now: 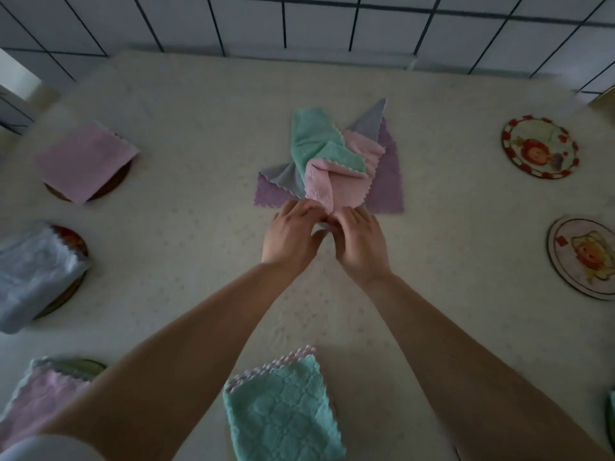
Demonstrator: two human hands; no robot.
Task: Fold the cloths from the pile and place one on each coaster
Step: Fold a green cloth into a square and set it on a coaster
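A pile of cloths (pixel 332 154) lies in the middle of the table: teal, pink, grey and purple ones, crumpled over each other. My left hand (pixel 293 231) and my right hand (pixel 361 241) meet at the pile's near edge, both pinching the near corner of the pink cloth (pixel 336 188). On the left, a folded pink cloth (pixel 85 159), a folded pale blue cloth (pixel 31 274) and a folded pink cloth (pixel 40 394) each lie on a coaster. A folded teal cloth (pixel 283 410) lies near me. Two bare round coasters (pixel 539 147) (pixel 584 257) with cartoon pictures sit on the right.
The table (pixel 199 128) has a pale patterned cover. A tiled wall (pixel 299 21) with dark grout runs along its far edge. A teal edge (pixel 610 414) shows at the right border.
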